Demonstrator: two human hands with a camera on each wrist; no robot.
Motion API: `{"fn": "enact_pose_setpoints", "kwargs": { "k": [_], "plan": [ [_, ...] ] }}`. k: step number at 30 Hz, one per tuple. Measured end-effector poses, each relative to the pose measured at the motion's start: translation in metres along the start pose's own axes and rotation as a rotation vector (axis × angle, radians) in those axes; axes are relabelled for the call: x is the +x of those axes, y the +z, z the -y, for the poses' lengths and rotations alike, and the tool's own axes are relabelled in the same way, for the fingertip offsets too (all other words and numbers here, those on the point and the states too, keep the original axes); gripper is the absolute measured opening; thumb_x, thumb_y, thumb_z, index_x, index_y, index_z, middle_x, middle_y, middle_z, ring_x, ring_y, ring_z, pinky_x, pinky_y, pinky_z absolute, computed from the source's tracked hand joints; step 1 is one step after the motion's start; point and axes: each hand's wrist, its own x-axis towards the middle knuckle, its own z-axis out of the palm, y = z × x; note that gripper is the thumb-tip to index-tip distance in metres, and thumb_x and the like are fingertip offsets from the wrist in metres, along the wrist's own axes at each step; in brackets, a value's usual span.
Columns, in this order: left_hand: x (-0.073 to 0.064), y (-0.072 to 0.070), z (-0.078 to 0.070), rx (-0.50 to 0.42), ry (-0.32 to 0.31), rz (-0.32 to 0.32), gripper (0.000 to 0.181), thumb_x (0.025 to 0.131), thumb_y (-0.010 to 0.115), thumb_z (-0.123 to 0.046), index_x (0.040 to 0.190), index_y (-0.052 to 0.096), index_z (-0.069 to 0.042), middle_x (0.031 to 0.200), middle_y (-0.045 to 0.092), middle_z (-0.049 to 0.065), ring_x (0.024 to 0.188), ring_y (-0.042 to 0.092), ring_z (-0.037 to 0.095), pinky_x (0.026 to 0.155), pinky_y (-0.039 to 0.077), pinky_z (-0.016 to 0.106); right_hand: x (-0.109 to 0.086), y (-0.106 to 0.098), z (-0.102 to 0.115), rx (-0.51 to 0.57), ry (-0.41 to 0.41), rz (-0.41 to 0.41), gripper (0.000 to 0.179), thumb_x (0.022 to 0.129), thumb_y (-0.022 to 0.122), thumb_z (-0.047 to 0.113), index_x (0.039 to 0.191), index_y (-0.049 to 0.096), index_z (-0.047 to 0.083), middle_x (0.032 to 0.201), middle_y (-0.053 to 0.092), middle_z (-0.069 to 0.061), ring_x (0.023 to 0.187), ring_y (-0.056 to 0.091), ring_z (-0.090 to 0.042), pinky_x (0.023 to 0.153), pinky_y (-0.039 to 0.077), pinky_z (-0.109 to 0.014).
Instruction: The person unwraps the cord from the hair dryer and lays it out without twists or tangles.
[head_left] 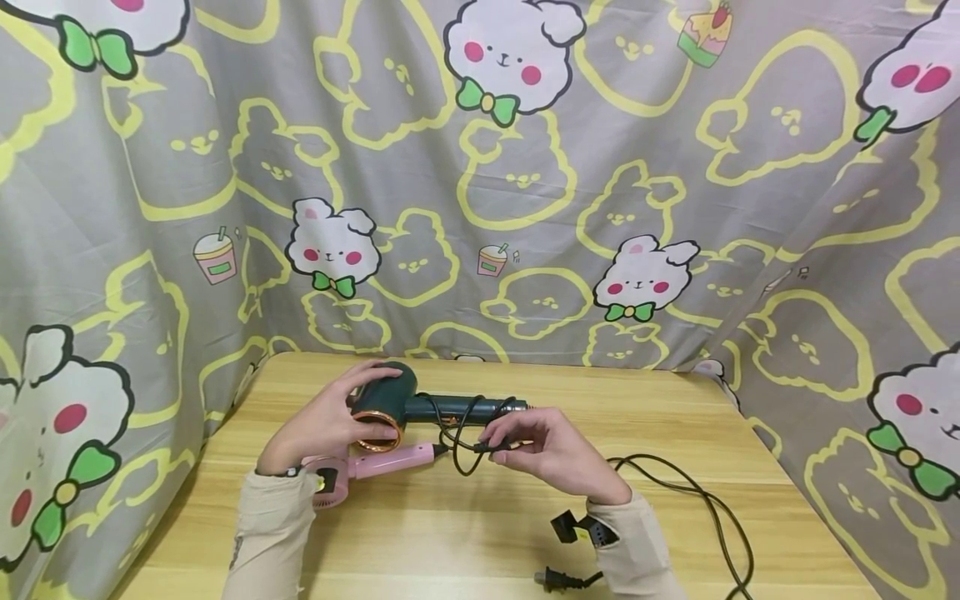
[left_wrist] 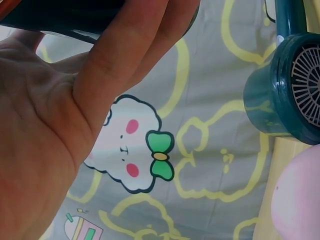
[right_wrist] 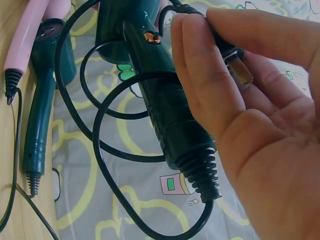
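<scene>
My left hand (head_left: pixel 318 421) grips a dark green hair dryer (head_left: pixel 388 398) by its head, thumb near the copper-coloured rim. Its handle points right, held above the table. In the right wrist view, the black cord (right_wrist: pixel 96 140) leaves the handle's end and loops around the handle. Between the thumb and fingers of my right hand (head_left: pixel 551 450) is the cord's plug (right_wrist: pixel 241 72), one metal prong showing. A pink hair dryer (head_left: pixel 393 461) lies below on the table. Beside it lies a second green hair dryer (right_wrist: pixel 37 120), its round grille visible in the left wrist view.
The wooden table (head_left: pixel 450 542) bears another black plug (head_left: pixel 562 578) near its front edge. A black cord (head_left: pixel 712 492) curves across the right side. Patterned grey curtains (head_left: pixel 420 183) stand around the back and sides. Small cameras are strapped to both wrists.
</scene>
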Motion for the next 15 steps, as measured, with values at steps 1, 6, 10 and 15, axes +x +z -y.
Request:
{"fn": "enact_pose_setpoints", "kwargs": {
  "k": [1,6,10,15],
  "plan": [
    [-0.0001,-0.0001,-0.0001,-0.001,0.0,-0.001,0.082,0.075,0.092,-0.045,0.147,0.053,-0.037,0.164,0.036,0.006,0.124,0.057,0.04,0.093,0.052,0.05,0.0002,-0.0001,-0.0002,-0.006,0.002,0.004,0.005,0.093,0.075,0.006,0.098,0.074,0.006,0.119,0.074,-0.015,0.103,0.074,-0.018,0.081,0.06,-0.028],
    [-0.0007,-0.0004,-0.0006,-0.002,0.008,-0.014,0.082,0.075,0.093,-0.043,0.146,0.053,-0.037,0.164,0.036,0.006,0.124,0.057,0.04,0.093,0.052,0.05,0.001,0.0007,-0.0015,-0.046,0.009,0.031,0.003,0.093,0.076,0.007,0.095,0.075,0.008,0.117,0.075,-0.011,0.102,0.074,-0.017,0.075,0.059,-0.027],
    [-0.0005,-0.0004,-0.0007,0.004,0.011,-0.02,0.082,0.075,0.093,-0.042,0.146,0.053,-0.037,0.163,0.036,0.006,0.123,0.058,0.039,0.093,0.051,0.049,0.0019,0.0011,-0.002,-0.098,0.03,0.048,0.01,0.092,0.076,0.005,0.094,0.075,0.014,0.114,0.077,-0.006,0.103,0.073,-0.016,0.072,0.057,-0.026],
    [0.0005,-0.0003,-0.0009,-0.005,0.009,-0.022,0.082,0.074,0.093,-0.043,0.146,0.053,-0.038,0.165,0.034,0.007,0.124,0.056,0.041,0.094,0.051,0.05,0.0018,-0.0003,-0.0032,-0.186,0.092,0.076,0.016,0.091,0.076,0.004,0.092,0.076,0.02,0.113,0.078,0.001,0.099,0.074,-0.014,0.068,0.054,-0.023]
  ]
}}
